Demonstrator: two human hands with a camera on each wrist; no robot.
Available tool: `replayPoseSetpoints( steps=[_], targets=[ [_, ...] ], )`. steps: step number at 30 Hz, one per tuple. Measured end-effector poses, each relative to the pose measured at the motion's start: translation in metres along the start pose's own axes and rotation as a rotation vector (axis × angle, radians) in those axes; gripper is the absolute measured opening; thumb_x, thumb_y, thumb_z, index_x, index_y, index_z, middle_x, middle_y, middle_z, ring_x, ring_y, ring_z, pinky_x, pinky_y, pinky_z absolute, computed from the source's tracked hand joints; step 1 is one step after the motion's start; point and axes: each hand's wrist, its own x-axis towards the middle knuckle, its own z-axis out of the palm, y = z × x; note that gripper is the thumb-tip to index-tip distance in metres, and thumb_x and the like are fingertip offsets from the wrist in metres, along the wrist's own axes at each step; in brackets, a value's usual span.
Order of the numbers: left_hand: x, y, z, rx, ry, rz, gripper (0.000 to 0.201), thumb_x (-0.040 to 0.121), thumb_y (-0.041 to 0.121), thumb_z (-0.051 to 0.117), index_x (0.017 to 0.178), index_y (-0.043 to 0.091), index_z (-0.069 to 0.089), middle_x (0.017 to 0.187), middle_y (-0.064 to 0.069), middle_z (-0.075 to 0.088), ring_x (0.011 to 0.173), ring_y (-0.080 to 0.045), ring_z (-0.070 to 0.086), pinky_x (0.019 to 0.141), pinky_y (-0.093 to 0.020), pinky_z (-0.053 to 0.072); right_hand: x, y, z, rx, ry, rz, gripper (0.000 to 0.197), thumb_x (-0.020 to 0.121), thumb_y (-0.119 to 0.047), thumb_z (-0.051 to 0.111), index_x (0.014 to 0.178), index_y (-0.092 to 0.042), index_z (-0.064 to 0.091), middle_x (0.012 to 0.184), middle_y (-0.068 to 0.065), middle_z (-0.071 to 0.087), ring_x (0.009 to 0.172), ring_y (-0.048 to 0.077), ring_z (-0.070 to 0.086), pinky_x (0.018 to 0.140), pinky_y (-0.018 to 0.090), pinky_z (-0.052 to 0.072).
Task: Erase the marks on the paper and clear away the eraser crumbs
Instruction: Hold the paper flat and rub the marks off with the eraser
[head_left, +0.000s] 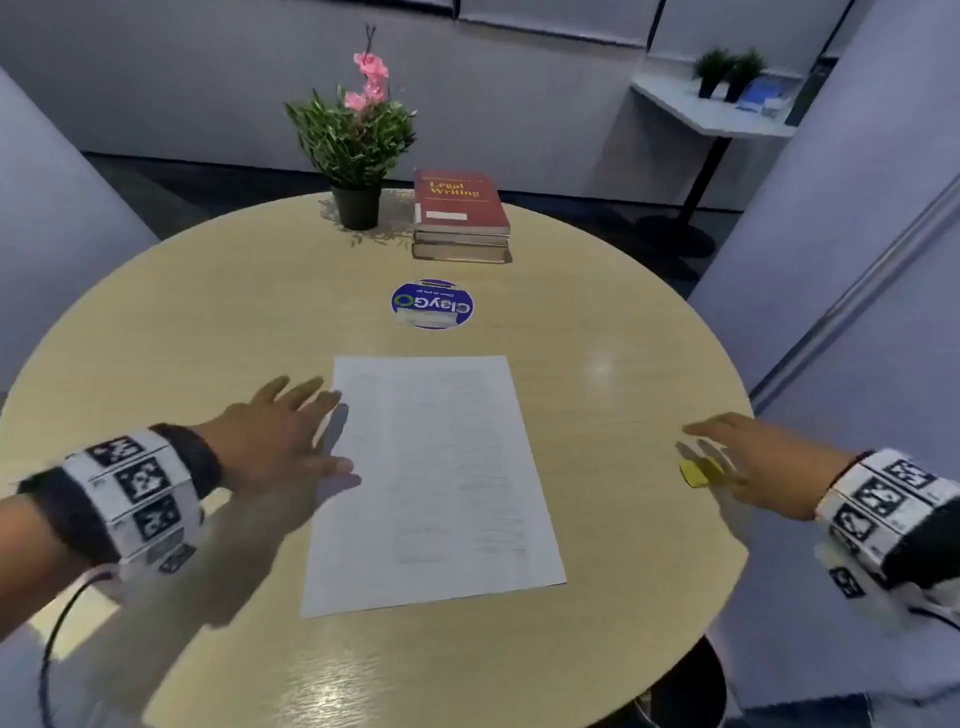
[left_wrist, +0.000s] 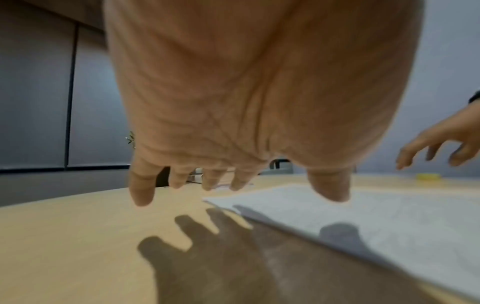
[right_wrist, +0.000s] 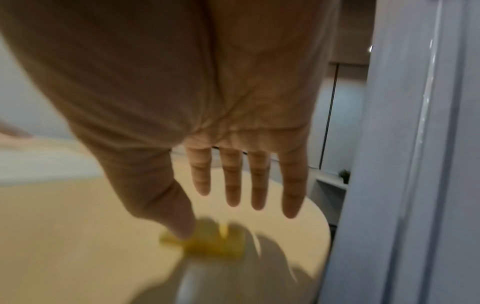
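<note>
A white sheet of paper (head_left: 434, 483) with faint pencil marks lies on the round wooden table (head_left: 208, 312), also seen as the paper (left_wrist: 376, 222) in the left wrist view. My left hand (head_left: 296, 431) hovers open, fingers spread, just above the paper's left edge; the left hand (left_wrist: 233, 123) casts a shadow below. A yellow eraser (head_left: 698, 473) lies near the table's right edge. My right hand (head_left: 737, 447) hovers over it, fingers straight and spread, holding nothing. In the right wrist view the eraser (right_wrist: 213, 244) is blurred below the right hand (right_wrist: 233, 164).
At the table's far side stand a potted plant (head_left: 356, 150) and a stack of books (head_left: 460, 215). A round blue sticker (head_left: 432, 304) lies beyond the paper. A grey partition (head_left: 857, 312) stands close on the right, by the table's edge.
</note>
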Motion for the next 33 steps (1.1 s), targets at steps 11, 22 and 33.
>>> replayPoseSetpoints(
  steps=[11,22,33],
  targets=[
    [0.002,0.054,0.022,0.233,-0.067,0.044,0.11,0.069,0.092,0.025,0.152,0.03,-0.011,0.159,-0.001,-0.02,0.144,-0.033,-0.023,0.115,-0.055,0.007,0.008,-0.037,-0.018,0.352,0.288,-0.063,0.022,0.082,-0.033,0.069,0.098,-0.022,0.059,0.09,0.001,0.06,0.077,0.018,0.056,0.071,0.033,0.047],
    [-0.005,0.072,0.018,0.211,-0.04,0.072,0.107,0.072,0.088,0.037,0.154,0.028,0.004,0.16,0.001,-0.016,0.144,-0.033,-0.022,0.114,-0.061,0.003,0.054,-0.204,-0.064,0.554,0.332,-0.311,0.031,0.092,-0.033,0.057,0.112,-0.011,0.065,0.096,0.01,0.066,0.083,0.021,0.056,0.075,0.027,0.041],
    [-0.067,0.095,0.031,0.138,0.102,0.147,0.061,0.087,0.072,0.033,0.125,0.028,0.052,0.134,0.001,0.048,0.139,-0.025,0.026,0.113,-0.06,0.001,0.059,-0.2,-0.032,0.306,0.099,-0.354,0.029,0.089,-0.033,0.06,0.112,-0.015,0.061,0.111,0.005,0.064,0.1,0.023,0.056,0.084,0.032,0.045]
  ],
)
